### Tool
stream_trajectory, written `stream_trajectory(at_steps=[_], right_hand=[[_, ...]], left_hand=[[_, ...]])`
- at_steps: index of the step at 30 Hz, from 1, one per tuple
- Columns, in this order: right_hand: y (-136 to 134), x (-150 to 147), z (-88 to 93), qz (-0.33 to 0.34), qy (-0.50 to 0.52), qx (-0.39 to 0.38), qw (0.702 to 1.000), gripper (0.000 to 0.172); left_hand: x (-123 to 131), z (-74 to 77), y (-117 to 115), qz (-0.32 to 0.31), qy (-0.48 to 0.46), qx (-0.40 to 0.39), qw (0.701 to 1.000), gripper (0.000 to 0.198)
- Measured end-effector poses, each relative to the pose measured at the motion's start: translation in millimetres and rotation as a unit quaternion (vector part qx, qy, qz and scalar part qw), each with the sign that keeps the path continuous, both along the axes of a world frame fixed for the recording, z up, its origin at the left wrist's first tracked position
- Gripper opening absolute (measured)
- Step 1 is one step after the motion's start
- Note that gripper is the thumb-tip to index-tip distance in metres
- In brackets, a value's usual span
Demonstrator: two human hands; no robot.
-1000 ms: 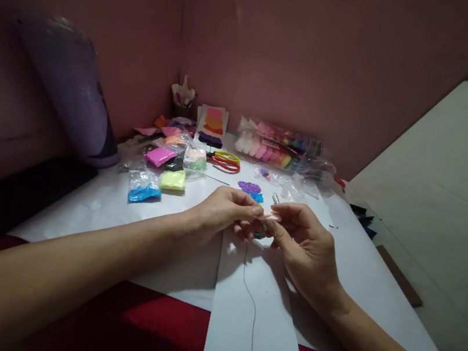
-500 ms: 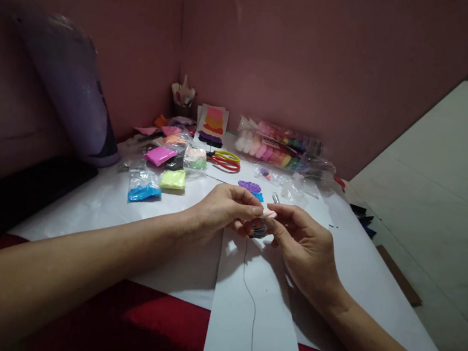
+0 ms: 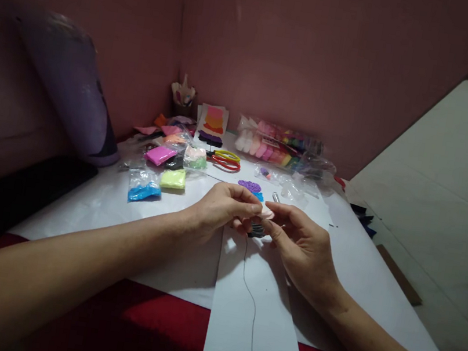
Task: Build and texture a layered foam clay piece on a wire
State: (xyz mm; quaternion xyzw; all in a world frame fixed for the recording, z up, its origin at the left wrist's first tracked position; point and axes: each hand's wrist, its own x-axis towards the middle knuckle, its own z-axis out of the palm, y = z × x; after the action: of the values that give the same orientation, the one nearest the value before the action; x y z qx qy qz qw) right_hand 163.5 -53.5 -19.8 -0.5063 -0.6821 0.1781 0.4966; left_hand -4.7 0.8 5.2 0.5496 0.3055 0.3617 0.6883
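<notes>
Partly hidden, pale pink piece (image 3: 267, 213) pinched by left hand (image 3: 220, 211) and right hand (image 3: 307, 245)

The white-covered table (image 3: 355, 246) shows red at its near edge, which a paper (image 3: 233, 328) overhangs. Toward the left lie packets (image 3: 160, 156); farther back, a tool (image 3: 228, 156), a card (image 3: 213, 121), a cup (image 3: 182, 109) and a clear bag (image 3: 264, 148).

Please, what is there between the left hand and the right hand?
In the head view, a small pale pink piece is between the left hand and the right hand, held by both.
</notes>
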Motion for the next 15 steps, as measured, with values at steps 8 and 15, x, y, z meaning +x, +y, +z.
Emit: stream_trajectory(at_steps=[8, 15], right_hand=[[-1.6, -2.4, 4.0, 0.026, -0.019, -0.009, 0.999, 0.019], [-3.1, -0.4, 3.2, 0.033, -0.017, -0.028, 0.999, 0.021]], left_hand=[[0.2, 1.0, -0.3, 0.002, 0.012, 0.003, 1.0, 0.021], [-0.1, 1.1, 0.0, -0.014, 0.013, 0.003, 1.0, 0.019]])
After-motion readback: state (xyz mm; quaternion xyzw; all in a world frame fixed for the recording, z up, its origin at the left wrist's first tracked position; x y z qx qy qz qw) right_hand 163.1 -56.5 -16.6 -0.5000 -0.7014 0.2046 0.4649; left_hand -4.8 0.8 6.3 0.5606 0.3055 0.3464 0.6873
